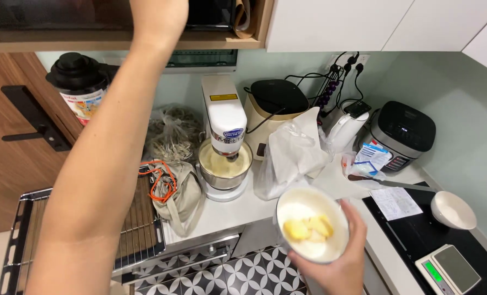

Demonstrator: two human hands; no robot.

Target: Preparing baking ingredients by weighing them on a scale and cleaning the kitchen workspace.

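Cluttered white countertop [227,210] runs along the pale wall, with a stand mixer [225,136] and its steel bowl near the middle. Low in front, the right hand [339,257] cups a white bowl [312,230] from beneath, fingers wrapped round its rim; pale yellow pieces, perhaps butter, lie inside. The left hand [159,19] reaches up to the overhead shelf [90,39]; its fingers are cut off, so I cannot tell its grip. A kitchen scale [448,269] sits far right.
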